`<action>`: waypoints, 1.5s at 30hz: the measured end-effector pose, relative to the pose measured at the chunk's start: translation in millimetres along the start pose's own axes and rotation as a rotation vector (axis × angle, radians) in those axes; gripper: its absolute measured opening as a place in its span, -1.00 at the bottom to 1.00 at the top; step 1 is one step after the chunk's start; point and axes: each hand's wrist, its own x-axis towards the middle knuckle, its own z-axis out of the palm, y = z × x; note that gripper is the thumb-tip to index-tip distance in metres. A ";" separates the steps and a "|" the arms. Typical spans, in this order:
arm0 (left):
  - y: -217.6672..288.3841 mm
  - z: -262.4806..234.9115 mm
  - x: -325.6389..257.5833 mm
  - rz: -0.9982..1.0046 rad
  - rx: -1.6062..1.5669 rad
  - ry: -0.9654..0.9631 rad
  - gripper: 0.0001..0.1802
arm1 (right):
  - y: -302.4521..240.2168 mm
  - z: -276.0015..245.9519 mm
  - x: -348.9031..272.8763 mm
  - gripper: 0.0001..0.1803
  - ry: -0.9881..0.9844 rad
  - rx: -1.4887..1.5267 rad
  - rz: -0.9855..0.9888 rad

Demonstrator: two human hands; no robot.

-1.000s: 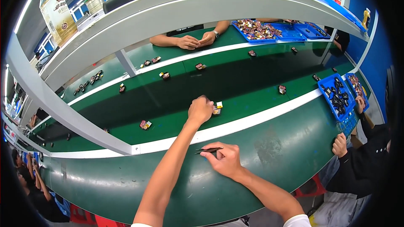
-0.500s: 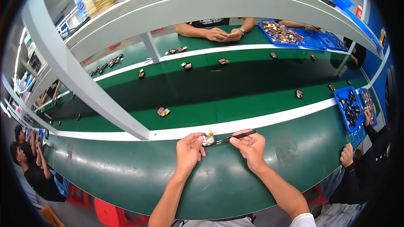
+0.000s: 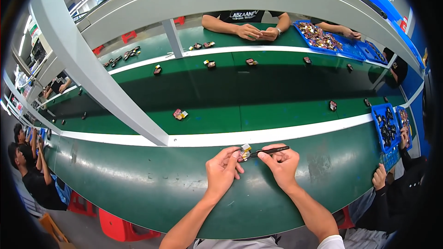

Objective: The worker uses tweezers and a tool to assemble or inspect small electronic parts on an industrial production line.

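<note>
While the small part [image 3: 244, 152] sits pinched at the fingertips of the left hand [image 3: 222, 171], just above the near edge of the green surface [image 3: 138, 180], the work looks midway: the right hand [image 3: 282, 166] grips a thin black tool [image 3: 270, 151] with its tip at the part, which has not yet been set down on the belt [image 3: 277, 110] beyond the white strip, where other parts lie.

Left hand [image 3: 222, 171] has come back from the far belt to the near desk [image 3: 138, 180], now carrying a small yellow part [image 3: 244, 151]. Right hand [image 3: 280, 165] has raised the black tool [image 3: 270, 150] against it.
</note>
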 end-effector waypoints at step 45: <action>0.6 2.8 -6.2 0.169 0.164 0.098 -0.79 | 1.9 0.3 -1.6 -0.86 -0.064 0.084 0.123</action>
